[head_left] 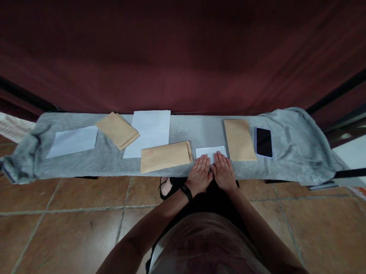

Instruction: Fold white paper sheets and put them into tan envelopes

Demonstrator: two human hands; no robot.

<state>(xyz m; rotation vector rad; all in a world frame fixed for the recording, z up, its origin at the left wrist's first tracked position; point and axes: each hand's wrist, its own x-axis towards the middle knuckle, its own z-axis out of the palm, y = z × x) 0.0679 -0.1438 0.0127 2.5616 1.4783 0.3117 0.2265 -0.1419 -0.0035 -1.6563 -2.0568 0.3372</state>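
A small white piece of paper [210, 150], seemingly folded, lies on the grey cloth at the front edge. My left hand [200, 173] rests flat on its left part, fingers stretched out. Beside it, my right hand [223, 171] lies flat on the right part with the thumbs close together. The fingers cover the paper's lower portion. Just left of the paper is a brown envelope [165, 156] with small red print, seemingly on top of another. To the right, close to my right hand, lies one more brown envelope [240, 140].
A phone [263, 142] lies right of the envelopes. Farther left are a large white sheet [152, 128], a stack of brown envelopes [117, 131] and another white sheet [73, 141]. Grey cloth [198, 129] covers the narrow surface; a dark red curtain [177, 62] hangs behind it.
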